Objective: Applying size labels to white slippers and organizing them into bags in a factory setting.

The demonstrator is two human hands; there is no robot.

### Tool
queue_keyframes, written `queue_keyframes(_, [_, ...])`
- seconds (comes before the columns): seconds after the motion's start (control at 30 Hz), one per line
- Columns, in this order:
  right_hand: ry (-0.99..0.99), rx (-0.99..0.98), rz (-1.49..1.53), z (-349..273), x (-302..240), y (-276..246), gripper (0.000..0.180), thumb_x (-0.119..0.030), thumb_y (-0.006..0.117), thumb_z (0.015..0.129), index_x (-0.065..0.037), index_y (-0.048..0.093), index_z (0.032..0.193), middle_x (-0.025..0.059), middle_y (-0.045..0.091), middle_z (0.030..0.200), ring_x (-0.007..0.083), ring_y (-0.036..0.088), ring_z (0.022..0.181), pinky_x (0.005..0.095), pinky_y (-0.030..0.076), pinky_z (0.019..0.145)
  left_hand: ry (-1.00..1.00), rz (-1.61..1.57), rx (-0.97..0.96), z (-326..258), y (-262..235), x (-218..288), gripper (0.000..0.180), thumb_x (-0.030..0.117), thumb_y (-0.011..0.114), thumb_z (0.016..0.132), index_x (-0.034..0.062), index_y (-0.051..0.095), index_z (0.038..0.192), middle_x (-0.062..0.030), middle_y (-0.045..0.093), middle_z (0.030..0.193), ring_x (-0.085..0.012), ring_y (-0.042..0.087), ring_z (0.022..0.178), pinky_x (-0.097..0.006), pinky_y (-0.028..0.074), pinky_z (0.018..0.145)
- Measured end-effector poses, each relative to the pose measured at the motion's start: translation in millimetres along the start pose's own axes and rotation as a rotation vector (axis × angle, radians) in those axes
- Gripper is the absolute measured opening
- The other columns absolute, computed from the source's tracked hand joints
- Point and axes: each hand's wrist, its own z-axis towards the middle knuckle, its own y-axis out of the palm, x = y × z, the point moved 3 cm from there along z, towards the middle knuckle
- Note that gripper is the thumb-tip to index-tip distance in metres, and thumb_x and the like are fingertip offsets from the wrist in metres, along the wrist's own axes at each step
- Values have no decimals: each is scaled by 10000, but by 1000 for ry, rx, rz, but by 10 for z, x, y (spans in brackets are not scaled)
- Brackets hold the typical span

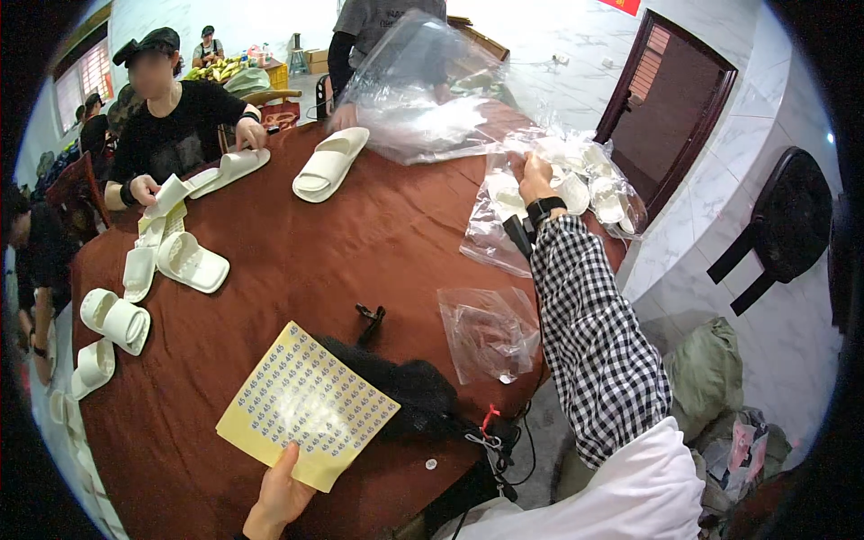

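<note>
Nearest the camera, at the lower edge, the left hand (pixel 281 493) is seen with its thumb pressed on the near corner of a yellow sticker sheet (pixel 306 407); the fingers are hidden beneath the sheet, which is pinched between thumb and fingers. The sheet is flat, rectangular, printed in a close grid of small round labels, and rests tilted over the brown tablecloth (pixel 297 261). Just beside it a black fuzzy item (pixel 405 389) is laid, its kind hard to make out, with a black clip (pixel 369 320) above it and thin cords at the table edge.

The right forearm, in a black-and-white checked sleeve (pixel 594 342) with a dark wristband, is stretched far across the table. The right hand (pixel 533 177) is closed on the mouth of a clear plastic bag of white slippers (pixel 585 184); the fingers are partly veiled by crinkled film, so the grip is only partly shown. An empty clear bag (pixel 488 331), creased and glossy, lies near the sleeve.

Further off, single white moulded slippers (pixel 330 164) are laid on the cloth; others at the left rim are cut off by the fisheye edge. A seated person in black (pixel 171 126) is recorded handling a slipper. Another person is largely hidden behind a large transparent bag (pixel 416 94). A dark chair (pixel 783 225) stands on pale tiles.
</note>
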Motion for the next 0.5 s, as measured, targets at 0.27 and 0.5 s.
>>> queue_keyframes(0.27, [-98,58,-509,-230,700,237,345,-324,539,939,-88,532,687,11,460,575,147,465,486,351,343,445,-76,47,81,-35,-96,-58,528,287,346,1040,82,204,1505,-139,411,1468,-289,470,1309,-463,427,1048])
queue_keyframes(0.5, [-229,50,-566,-563,933,272,251,-305,546,922,-56,523,940,102,510,864,242,516,762,386,424,680,-125,147,139,-58,-179,-85,588,398,426,1025,33,327,1475,-126,391,1498,-279,362,1382,-451,300,1120])
